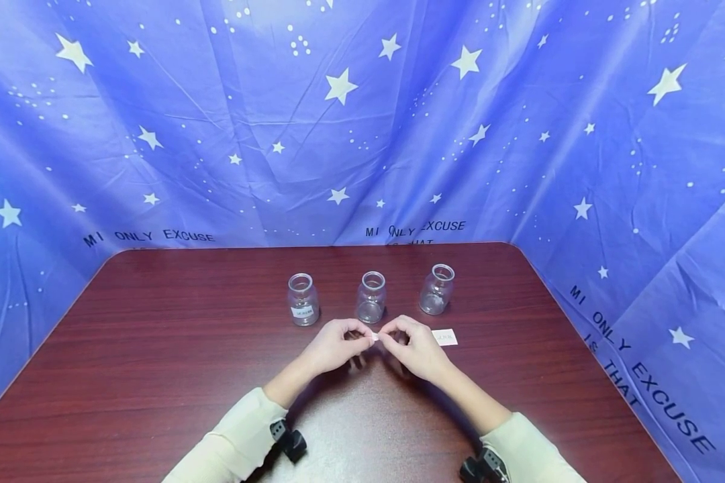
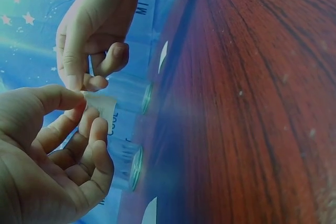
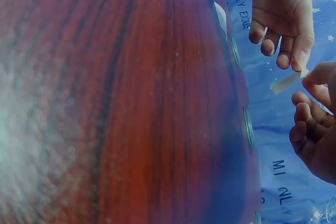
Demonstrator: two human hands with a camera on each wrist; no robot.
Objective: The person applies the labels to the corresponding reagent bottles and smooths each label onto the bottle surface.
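Over the table, both hands meet at a small white paper label (image 2: 106,109), which is partly covered by fingertips. My left hand (image 1: 335,345) pinches it between thumb and index finger from the left. From the opposite side, the thumb and index finger of my right hand (image 1: 419,349) pinch it too. Just beyond the hands stands a clear glass jar (image 1: 371,305), upright and lidless. To its left, another glass jar (image 1: 303,295) carries a white label with dark print. A third jar (image 1: 438,288) stands at the right.
Beside my right hand, a white printed label (image 1: 445,337) lies on the dark red wood table (image 1: 175,349). A blue curtain (image 1: 338,147) with stars and lettering hangs behind the table and along its sides.
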